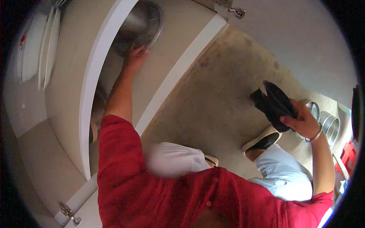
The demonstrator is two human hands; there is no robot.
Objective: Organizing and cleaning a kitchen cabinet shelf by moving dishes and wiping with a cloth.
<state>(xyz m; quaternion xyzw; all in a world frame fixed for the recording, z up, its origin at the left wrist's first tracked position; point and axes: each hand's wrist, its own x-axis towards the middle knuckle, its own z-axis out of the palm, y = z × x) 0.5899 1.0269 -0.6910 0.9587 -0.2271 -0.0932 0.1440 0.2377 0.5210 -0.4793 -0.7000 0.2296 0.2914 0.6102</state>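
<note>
My left hand (135, 59) reaches into a cabinet, its fingers at the near rim of a round, dark metal basin (139, 25). The fingers seem to grip that rim, though blur and shade hide part of them. The basin rests on the cabinet's beige bottom panel (162, 57). On the other side, my right hand (305, 118) holds a folded black cloth-like item (275, 105) above the floor. Its exact kind is unclear. One end of it splits into two flaps.
A white-edged divider (95, 77) stands left of my left arm. White dishes (47, 48) stand at far left. An open door (285, 34) with a metal hinge (237, 12) spans the upper right. Round metal containers (330, 126) and a red plastic item (346, 156) are at right.
</note>
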